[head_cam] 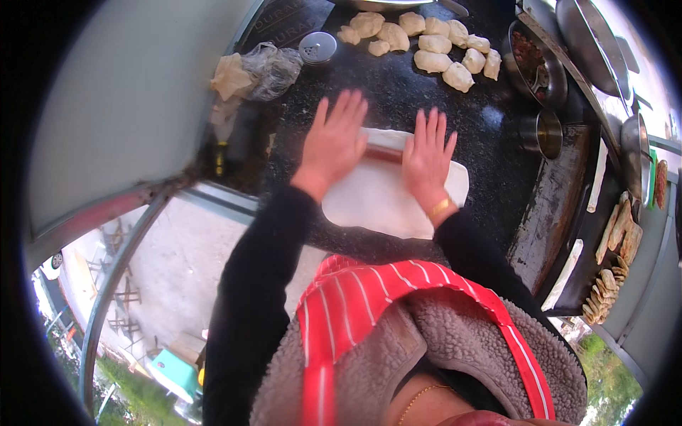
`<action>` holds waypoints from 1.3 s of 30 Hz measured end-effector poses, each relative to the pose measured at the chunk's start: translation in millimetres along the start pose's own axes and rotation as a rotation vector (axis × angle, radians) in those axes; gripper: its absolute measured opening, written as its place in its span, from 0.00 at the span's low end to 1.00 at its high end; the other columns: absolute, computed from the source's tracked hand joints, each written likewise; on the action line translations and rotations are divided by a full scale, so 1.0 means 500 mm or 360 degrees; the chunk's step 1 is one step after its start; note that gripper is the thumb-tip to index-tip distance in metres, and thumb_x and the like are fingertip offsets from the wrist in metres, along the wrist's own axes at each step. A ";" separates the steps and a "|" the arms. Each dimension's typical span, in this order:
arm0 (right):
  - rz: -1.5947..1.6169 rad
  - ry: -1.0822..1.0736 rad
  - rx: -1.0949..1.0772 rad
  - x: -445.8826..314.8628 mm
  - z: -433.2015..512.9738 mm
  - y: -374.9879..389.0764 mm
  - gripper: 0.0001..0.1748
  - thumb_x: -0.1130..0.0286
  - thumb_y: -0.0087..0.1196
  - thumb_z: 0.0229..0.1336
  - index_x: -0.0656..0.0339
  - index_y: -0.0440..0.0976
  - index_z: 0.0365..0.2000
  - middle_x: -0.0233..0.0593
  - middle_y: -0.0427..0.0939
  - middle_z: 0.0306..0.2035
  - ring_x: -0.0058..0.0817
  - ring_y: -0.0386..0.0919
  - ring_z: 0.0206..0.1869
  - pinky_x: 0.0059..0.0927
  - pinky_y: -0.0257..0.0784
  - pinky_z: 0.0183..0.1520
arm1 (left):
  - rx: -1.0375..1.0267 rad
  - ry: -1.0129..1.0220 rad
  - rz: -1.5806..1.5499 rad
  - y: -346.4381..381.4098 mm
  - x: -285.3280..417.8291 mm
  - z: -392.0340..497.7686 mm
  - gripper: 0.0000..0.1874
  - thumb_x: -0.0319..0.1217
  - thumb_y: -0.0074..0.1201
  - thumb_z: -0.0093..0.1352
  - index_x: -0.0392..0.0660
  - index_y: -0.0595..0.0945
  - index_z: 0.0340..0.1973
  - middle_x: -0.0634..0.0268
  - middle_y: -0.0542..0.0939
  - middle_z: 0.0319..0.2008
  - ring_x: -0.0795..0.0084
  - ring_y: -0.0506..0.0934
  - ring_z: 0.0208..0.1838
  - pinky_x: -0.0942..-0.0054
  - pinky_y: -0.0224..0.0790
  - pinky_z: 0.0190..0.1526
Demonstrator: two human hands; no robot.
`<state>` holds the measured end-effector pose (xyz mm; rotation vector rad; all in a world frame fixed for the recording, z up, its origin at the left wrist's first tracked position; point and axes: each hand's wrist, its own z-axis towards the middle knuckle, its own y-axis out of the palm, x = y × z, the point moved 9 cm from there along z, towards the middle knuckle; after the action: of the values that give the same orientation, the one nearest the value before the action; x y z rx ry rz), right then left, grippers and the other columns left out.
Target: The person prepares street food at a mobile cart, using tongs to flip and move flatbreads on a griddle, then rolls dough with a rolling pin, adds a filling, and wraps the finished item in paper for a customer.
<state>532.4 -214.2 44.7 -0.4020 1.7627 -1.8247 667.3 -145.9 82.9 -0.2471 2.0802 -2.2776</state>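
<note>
A sheet of white dough (pixel 373 199) lies rolled thin on the dark speckled countertop (pixel 490 175) in front of me. Across its far part runs a reddish-brown rolling pin (pixel 383 153), of which only the middle shows. My left hand (pixel 333 138) rests flat over the pin's left end, fingers stretched forward and slightly blurred. Over the right end lies my right hand (pixel 430 154), its fingers also straight and spread, with a gold band at the wrist. Neither hand curls around the pin; both palms cover its ends.
Several dough pieces (pixel 432 61) sit at the back. A shaker with a perforated lid (pixel 318 48) and a crumpled plastic bag (pixel 272 72) stand back left. On the right are a bowl of filling (pixel 533 64), a metal cup (pixel 549 134) and a griddle (pixel 573 277) carrying flat breads.
</note>
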 end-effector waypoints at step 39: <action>0.0293 -0.0006 0.0211 -0.032 -0.390 0.033 0.28 0.71 0.58 0.48 0.57 0.70 0.54 0.37 0.74 0.48 0.38 0.70 0.52 0.42 0.60 0.57 | 0.0203 0.0244 -0.0519 0.080 0.014 -0.322 0.22 0.26 0.51 0.63 0.43 0.76 0.55 0.58 0.76 0.55 0.54 0.70 0.60 0.54 0.55 0.66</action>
<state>435.7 -46.0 14.0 -0.1843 1.6079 -1.7946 633.4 7.9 30.0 -0.4489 2.0845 -2.6829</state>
